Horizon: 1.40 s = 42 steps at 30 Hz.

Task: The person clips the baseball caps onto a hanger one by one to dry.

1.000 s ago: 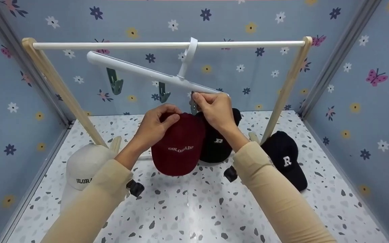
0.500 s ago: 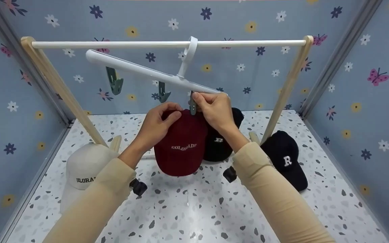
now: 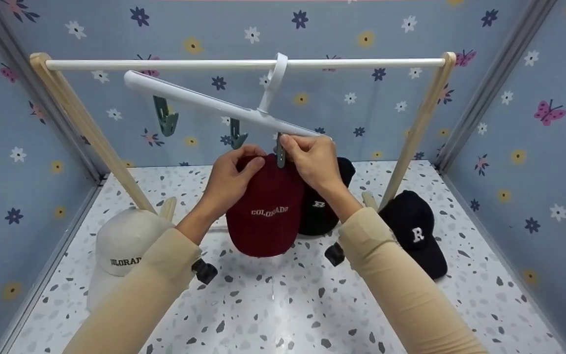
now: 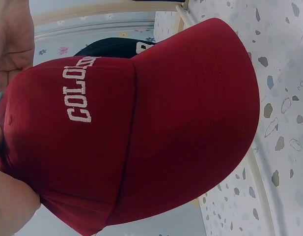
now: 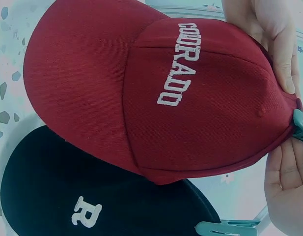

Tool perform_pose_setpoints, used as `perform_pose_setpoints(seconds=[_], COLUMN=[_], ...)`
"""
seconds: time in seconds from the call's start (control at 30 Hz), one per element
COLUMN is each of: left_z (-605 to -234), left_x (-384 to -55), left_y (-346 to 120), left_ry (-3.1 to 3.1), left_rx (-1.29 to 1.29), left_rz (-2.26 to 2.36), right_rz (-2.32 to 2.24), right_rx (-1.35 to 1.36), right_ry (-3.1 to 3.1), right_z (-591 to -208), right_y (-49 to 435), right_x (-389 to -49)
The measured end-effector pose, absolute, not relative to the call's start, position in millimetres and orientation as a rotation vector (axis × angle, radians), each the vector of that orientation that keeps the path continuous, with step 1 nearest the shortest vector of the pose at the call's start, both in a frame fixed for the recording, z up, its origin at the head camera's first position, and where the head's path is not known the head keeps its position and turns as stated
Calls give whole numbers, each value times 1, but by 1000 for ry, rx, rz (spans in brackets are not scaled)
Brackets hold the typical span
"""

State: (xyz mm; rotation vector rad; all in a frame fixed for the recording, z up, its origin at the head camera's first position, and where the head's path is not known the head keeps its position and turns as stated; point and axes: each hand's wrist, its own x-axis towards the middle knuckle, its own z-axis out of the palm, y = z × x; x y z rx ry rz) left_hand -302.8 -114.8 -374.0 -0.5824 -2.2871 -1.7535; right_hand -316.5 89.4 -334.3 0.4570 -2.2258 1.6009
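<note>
A dark red cap [image 3: 266,196] lettered COLORADO hangs brim down, and my left hand [image 3: 229,179] pinches its crown between thumb and fingers. With thumb and fingers, my right hand [image 3: 315,160] holds a green clip [image 3: 281,153] under the tilted white hanger [image 3: 199,101]. In the right wrist view this clip [image 5: 301,125] sits right at the edge of the crown, overlapping the fabric. Behind the red cap, a black cap [image 3: 315,221] with a white R hangs from another green clip [image 5: 227,228], partly hidden.
Two more green clips [image 3: 166,118] dangle from the hanger's left half. The hanger hooks over the white rail [image 3: 165,65] of a wooden-legged rack. A white cap [image 3: 126,236] lies at left, and a dark cap [image 3: 413,236] at right, on the speckled floor [image 3: 263,305].
My left hand has brought the red cap slightly right and up, so its crown now meets the clip. The right hand has stayed almost still, holding the clip.
</note>
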Motion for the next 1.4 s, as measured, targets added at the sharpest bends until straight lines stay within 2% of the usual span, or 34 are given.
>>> perform_pose_setpoints(seconds=[1.4], left_z=[-366], left_x=[-305], left_y=[-117], left_ry=[-2302], left_rx=[-565], left_rz=[-1581], right_rz=[1600], right_rx=[550], right_ry=[-2348], right_z=[-331], right_y=[98], right_x=[-309])
